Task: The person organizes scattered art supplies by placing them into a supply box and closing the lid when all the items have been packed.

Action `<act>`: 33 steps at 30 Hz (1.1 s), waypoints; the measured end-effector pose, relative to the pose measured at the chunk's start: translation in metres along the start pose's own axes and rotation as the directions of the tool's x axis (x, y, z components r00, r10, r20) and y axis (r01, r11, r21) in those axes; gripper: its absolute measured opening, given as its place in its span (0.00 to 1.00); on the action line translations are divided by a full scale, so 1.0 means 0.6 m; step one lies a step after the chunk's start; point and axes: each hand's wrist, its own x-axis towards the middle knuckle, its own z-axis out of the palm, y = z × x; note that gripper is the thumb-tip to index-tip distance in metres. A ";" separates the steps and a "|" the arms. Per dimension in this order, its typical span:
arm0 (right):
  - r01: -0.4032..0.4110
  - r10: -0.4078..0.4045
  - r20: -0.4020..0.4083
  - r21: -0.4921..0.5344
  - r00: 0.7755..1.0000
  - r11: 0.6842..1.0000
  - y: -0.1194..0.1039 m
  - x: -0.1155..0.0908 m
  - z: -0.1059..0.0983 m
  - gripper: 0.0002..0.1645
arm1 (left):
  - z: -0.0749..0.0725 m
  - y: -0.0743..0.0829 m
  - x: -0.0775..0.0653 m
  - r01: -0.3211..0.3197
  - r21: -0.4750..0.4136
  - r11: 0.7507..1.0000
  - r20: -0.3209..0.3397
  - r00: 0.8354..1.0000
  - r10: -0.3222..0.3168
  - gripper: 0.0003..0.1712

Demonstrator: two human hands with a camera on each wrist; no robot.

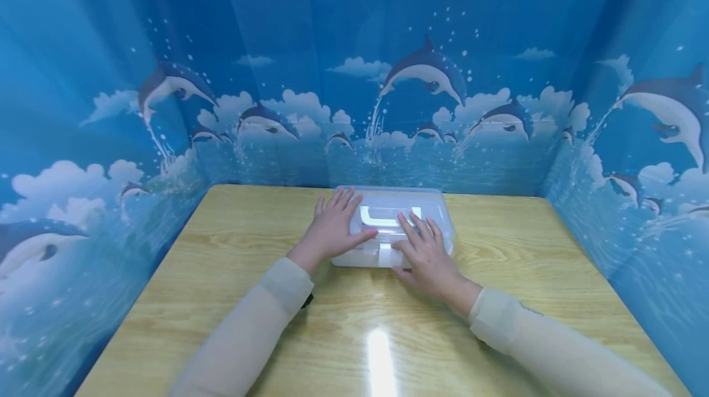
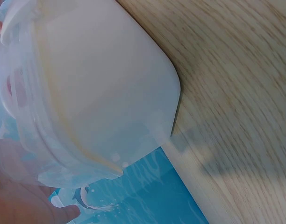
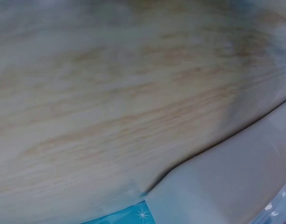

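A translucent plastic storage box [image 1: 354,256] with a lid stands at the far side of the table in the head view. Its lid carries a clear handle [image 1: 382,221], and a pale latch [image 1: 386,254] sits on the front. My left hand [image 1: 328,231] rests on the left part of the lid, fingers spread. My right hand [image 1: 431,261] touches the lid's front right with its fingertips, its thumb low by the front wall. In the left wrist view the box [image 2: 105,79] shows a side wall; its contents are hidden. The right wrist view catches only a corner of the box [image 3: 222,182].
The wood-grain table [image 1: 238,243] reaches up to a blue curtain [image 1: 343,34] printed with dolphins, which surrounds its back and sides. A bright light reflection lies on the tabletop in front of the box.
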 end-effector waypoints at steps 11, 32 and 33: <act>0.031 -0.034 -0.058 -0.051 0.998 0.998 -0.002 -0.002 0.011 0.27 | -0.005 0.001 0.000 0.007 0.001 1.000 0.024 1.000 -0.007 0.57; 0.019 -0.022 -0.034 -0.076 0.999 0.997 -0.003 -0.004 0.016 0.23 | 0.003 -0.003 0.000 0.007 -0.009 1.000 0.019 1.000 -0.007 0.57; 0.016 -0.019 -0.032 -0.077 0.999 0.997 -0.004 -0.004 0.015 0.23 | 0.004 -0.003 0.001 0.005 -0.010 1.000 0.016 1.000 -0.005 0.57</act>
